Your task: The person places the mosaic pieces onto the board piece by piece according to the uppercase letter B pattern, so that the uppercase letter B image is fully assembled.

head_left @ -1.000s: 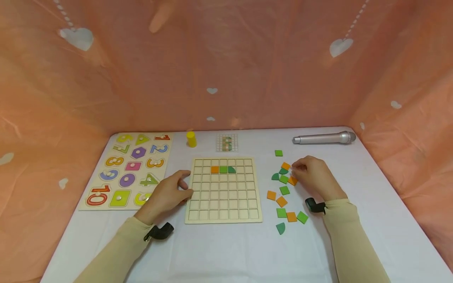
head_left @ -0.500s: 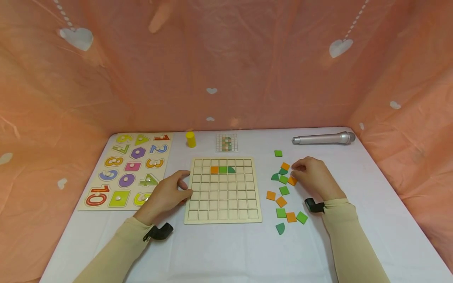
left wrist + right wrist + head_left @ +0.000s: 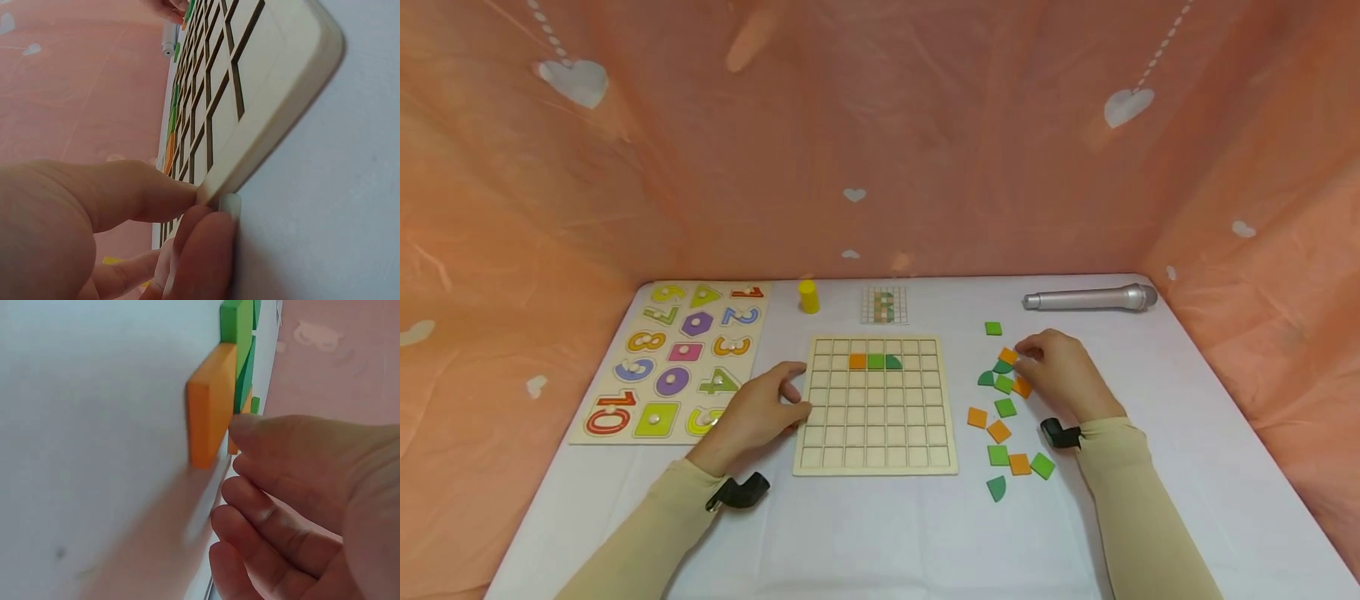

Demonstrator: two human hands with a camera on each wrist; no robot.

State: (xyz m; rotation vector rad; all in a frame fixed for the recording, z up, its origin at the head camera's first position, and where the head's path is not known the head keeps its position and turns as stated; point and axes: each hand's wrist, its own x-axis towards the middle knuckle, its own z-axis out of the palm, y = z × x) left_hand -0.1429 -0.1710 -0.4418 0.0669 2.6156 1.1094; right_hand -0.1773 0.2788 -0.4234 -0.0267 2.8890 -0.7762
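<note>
A square wooden grid board (image 3: 876,433) lies mid-table in the head view, bearing an orange square tile (image 3: 857,362), a green square tile (image 3: 876,362) and a dark green quarter-round tile (image 3: 892,362) in one row. Against its left edge rests my left hand (image 3: 758,414), thumb and index finger spread and touching the rim. My right hand (image 3: 1063,375) is at the loose tiles on the right. Its thumb and index finger pinch the right corner of an orange square tile (image 3: 1007,356). In the right wrist view, a nearer orange tile (image 3: 212,403) stands apart from the fingertips.
Several loose green tiles (image 3: 998,455) and orange tiles (image 3: 977,417) lie right of the board. Behind it are a small pattern card (image 3: 884,306) and a yellow cylinder (image 3: 808,297). A number puzzle (image 3: 673,350) lies left, a silver microphone (image 3: 1088,297) back right.
The right hand has shifted slightly left toward the orange tile. The left hand stays at the board's edge, and the tiles on the grid are as before. The head view has tilted slightly.
</note>
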